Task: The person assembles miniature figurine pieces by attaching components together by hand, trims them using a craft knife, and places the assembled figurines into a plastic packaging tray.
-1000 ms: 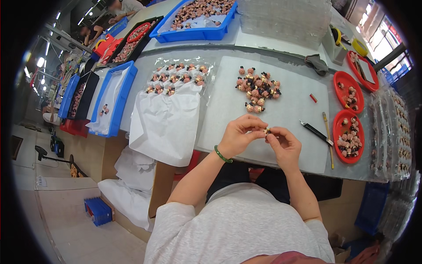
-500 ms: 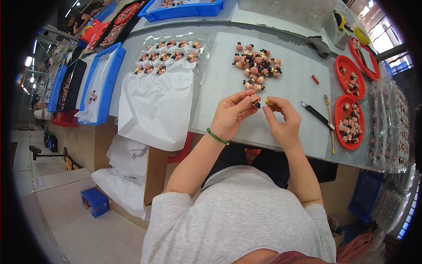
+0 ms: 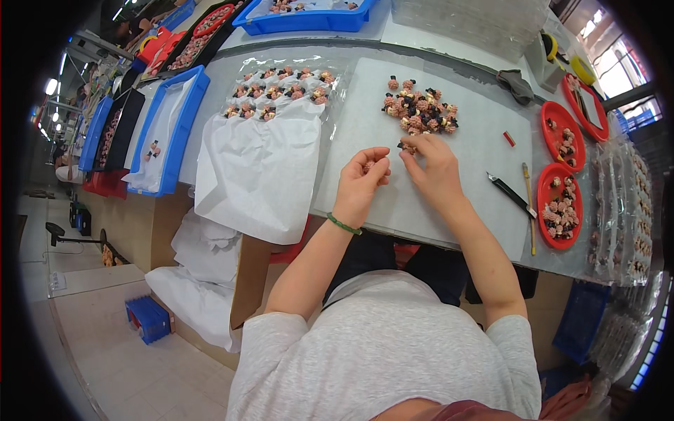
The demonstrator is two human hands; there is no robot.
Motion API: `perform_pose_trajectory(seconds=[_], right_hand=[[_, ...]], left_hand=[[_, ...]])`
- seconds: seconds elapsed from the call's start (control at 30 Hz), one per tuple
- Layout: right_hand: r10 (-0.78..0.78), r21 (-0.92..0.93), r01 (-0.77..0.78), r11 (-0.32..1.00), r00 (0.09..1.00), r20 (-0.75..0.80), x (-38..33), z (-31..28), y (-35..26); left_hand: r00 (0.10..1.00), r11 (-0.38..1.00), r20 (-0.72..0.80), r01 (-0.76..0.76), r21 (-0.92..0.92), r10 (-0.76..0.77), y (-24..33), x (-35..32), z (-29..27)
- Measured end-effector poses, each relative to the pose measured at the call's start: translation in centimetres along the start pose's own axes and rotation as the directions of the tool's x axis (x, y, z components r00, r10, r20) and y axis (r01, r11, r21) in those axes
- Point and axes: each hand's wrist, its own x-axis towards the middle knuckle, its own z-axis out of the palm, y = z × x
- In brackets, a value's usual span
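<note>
My left hand (image 3: 359, 184) is closed round a small pink figurine (image 3: 368, 166), mostly hidden by the fingers. Beside it, my right hand (image 3: 437, 172) has thumb and fingertips together on another small figurine (image 3: 405, 146) with a dark top. Both hands are over the white sheet (image 3: 470, 182) on the table. Just beyond them lies a loose pile of pink, cream and black figurines (image 3: 420, 109).
A clear plastic tray holds rows of figurines (image 3: 295, 91), partly under white paper (image 3: 256, 168). To the right lie a black cutter (image 3: 511, 194), a thin stick (image 3: 529, 203), a red piece (image 3: 508, 139) and red trays (image 3: 542, 231). A blue tray (image 3: 196, 105) stands left.
My right hand has moved forward and left to a figurine near the pile; the yellow bit at its fingertips no longer shows. My left hand has turned, hiding more of its figurine.
</note>
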Motion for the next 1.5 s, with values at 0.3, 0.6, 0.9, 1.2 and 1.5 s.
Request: perform_pose_trajectory(seconds=[0.3,0.6,0.9,1.2,1.5], right_hand=[[0.474,0.822,-0.438,0.364,0.847,0.241,-3.4,-2.8,-1.8],[0.341,0.745,-0.303,0.594,0.934,0.109,-4.9,-2.8,-1.1],[0.298,0.767,-0.176,0.617,0.954,-0.021,-6.1,-2.1,-0.8],[0.220,0.669,-0.129,0.732,0.974,-0.053,-5.7,-3.0,-0.4],[0.251,0.637,-0.276,0.719,0.959,0.132,-4.2,-3.5,-1.0]], left_hand=[[0.962,0.944,0.140,-0.261,0.201,0.236,-0.8,0.3,2.4],[0.969,0.998,0.239,-0.064,0.013,0.060,-0.5,-0.2,2.3],[0.952,0.994,0.284,-0.109,-0.031,0.114,-0.5,-0.6,2.5],[0.932,0.982,0.363,0.050,-0.181,0.020,0.2,-0.5,2.2],[0.965,0.995,0.259,-0.053,0.080,0.030,0.8,-0.6,2.5]])
